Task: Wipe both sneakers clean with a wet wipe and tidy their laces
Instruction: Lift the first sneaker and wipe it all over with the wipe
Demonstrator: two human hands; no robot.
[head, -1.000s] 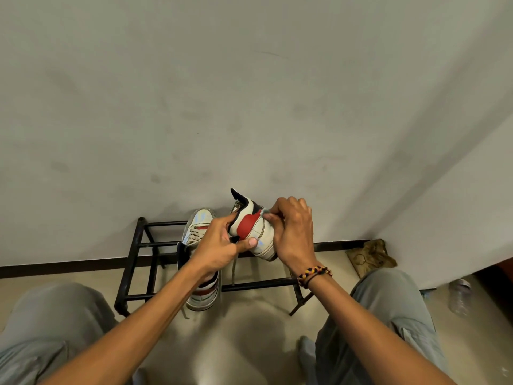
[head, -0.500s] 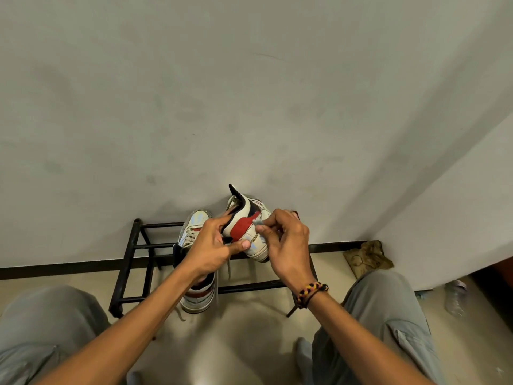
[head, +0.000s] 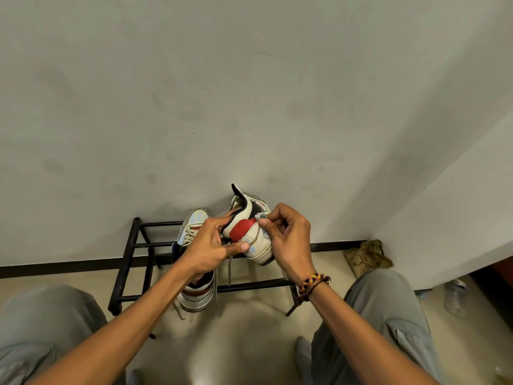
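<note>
A black metal shoe rack (head: pixel 130 259) stands against the wall, its far rail running from nine o'clock to three o'clock across the view. It holds one sneaker (head: pixel 194 273), lying with its long axis from six to twelve o'clock, toe toward the wall and heel overhanging the near rail; its laces look loose.

The lifted sneaker (head: pixel 251 232) is held up in front of the rack, just at one o'clock of the resting one. Its long axis tilts from about five o'clock, the sole end, up to eleven o'clock, the black collar. The left hand (head: pixel 213 243) grips it from nine o'clock, fingers curled into the collar and thumb under the side. The right hand (head: pixel 288 234) comes from three o'clock, its fingertips pinching a small grey wet wipe (head: pixel 261 217) against the upper side panel. A lace (head: pixel 229 270) dangles toward six o'clock. Both hands are equally close; wiping seems under way, probably along the panel next.
</note>
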